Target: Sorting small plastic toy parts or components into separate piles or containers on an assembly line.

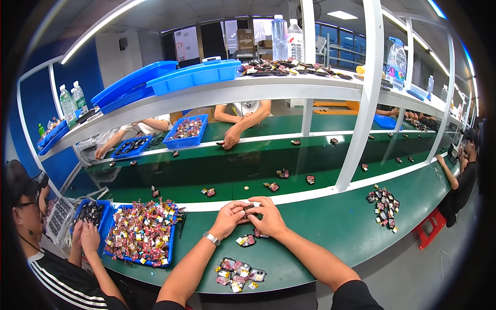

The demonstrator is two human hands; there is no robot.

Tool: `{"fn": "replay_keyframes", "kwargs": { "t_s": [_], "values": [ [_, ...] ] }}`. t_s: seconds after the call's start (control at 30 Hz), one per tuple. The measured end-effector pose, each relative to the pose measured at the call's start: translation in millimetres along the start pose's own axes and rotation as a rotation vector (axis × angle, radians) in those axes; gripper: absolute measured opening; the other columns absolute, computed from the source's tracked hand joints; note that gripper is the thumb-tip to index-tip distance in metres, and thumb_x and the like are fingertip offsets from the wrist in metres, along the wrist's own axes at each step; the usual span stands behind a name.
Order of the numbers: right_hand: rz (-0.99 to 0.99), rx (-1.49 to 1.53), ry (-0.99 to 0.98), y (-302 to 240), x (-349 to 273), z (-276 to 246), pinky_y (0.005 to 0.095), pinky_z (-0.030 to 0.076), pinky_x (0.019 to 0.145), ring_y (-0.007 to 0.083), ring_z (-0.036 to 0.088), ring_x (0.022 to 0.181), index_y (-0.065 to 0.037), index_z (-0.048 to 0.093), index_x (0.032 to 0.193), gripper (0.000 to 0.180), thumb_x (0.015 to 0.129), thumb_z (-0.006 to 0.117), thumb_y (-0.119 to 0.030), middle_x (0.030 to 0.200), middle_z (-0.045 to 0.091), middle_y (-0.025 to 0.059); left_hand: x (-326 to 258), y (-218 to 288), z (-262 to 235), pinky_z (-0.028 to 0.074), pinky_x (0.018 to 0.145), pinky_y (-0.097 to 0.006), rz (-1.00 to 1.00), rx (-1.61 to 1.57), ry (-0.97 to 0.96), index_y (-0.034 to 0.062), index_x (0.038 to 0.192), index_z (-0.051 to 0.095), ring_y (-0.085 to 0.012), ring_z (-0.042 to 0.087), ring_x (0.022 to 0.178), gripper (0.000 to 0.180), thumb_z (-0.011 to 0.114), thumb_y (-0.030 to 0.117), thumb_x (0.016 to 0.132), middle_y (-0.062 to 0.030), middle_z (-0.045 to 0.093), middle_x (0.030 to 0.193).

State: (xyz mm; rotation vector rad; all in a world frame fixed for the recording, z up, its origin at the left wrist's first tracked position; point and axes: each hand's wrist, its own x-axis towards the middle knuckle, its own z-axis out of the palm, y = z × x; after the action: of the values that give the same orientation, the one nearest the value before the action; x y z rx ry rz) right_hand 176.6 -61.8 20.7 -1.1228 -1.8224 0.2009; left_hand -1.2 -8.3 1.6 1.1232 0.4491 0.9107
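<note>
My left hand [228, 219], with a watch [211, 238] on its wrist, and my right hand [267, 219] meet above the green bench, fingers closed. Between their fingertips is a small black casing [251, 210], mostly covered by the fingers. Just below the hands lie a few similar small black units [246, 240] with pinkish circuit boards and white-and-yellow pieces. Closer to the bench's front edge sits a loose group of such units [239, 274]. To the left, a blue tray [171, 244] is heaped with small pink, yellow and white electronic parts.
Ahead, a green conveyor belt [243, 181] carries scattered units. A white post [356, 124] and overhead shelf [206, 93] frame it. Another pile of units [384, 206] lies right. At left, a co-worker's hands [87, 236] are near a blue tray of black parts [93, 212]. Another person's hand [232, 137] reaches the belt opposite.
</note>
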Motion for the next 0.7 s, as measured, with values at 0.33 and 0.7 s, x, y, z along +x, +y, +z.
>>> {"fn": "replay_keyframes", "kwargs": {
  "t_s": [0.33, 0.7],
  "values": [
    [0.027, 0.071, 0.009, 7.3, 0.1, 5.5, 0.0389, 0.045, 0.097, 0.0297, 0.051, 0.119, -0.010, 0.073, 0.092, 0.016, 0.076, 0.071, -0.010, 0.125, 0.059, 0.0090, -1.1, 0.6, 1.5, 0.056, 0.092, -0.038, -0.005, 0.039, 0.010, -0.0020, 0.117, 0.052, -0.0222, 0.063, 0.107, 0.023, 0.054, -0.002, 0.093, -0.0148, 0.061, 0.118],
    [-0.005, 0.037, -0.009, -5.0, 3.0, -3.8, 0.0379, 0.047, 0.094, 0.0295, 0.052, 0.116, -0.007, 0.071, 0.091, 0.014, 0.077, 0.070, -0.009, 0.121, 0.060, 0.0108, -1.7, 3.5, 2.2, 0.056, 0.092, -0.037, -0.001, 0.021, 0.010, -0.0018, 0.118, 0.051, -0.0220, 0.063, 0.107, 0.024, 0.053, -0.001, 0.094, -0.0143, 0.062, 0.115]
  ]
}}
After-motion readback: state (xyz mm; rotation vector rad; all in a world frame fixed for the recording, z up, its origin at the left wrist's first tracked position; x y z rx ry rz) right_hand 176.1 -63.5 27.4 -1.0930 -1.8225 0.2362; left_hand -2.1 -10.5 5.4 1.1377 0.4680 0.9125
